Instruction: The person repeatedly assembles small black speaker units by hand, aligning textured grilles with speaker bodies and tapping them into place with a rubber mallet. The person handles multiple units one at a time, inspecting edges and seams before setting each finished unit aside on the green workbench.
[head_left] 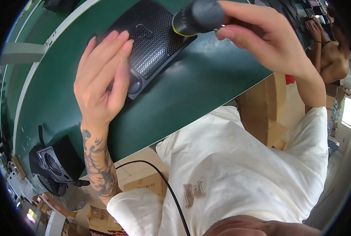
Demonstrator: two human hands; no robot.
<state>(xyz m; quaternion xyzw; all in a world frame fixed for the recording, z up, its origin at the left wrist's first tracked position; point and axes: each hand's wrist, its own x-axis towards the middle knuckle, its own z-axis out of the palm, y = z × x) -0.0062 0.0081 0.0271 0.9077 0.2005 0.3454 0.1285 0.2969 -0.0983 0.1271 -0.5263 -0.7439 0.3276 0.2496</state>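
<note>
A black speaker with a mesh grille (153, 39) lies slanted on the green table, its round corner part toward me. Stretched fingers of my left hand (102, 76) rest on its left edge, the thumb pointing along the near side. Between thumb and fingers, my right hand (262, 37) pinches a black cylinder-shaped thing with a yellow rim (199, 17). The rim end is over the right part of the grille; I cannot tell whether it touches. The kind of this thing is unclear, and the hand hides its other end.
Another black speaker (55, 161) stands at the table's left near corner, beside a dark bag-like thing. A black cable (163, 177) runs across my shirt. Cardboard boxes (258, 110) stand below the table edge. Another person (333, 59) sits at the far right.
</note>
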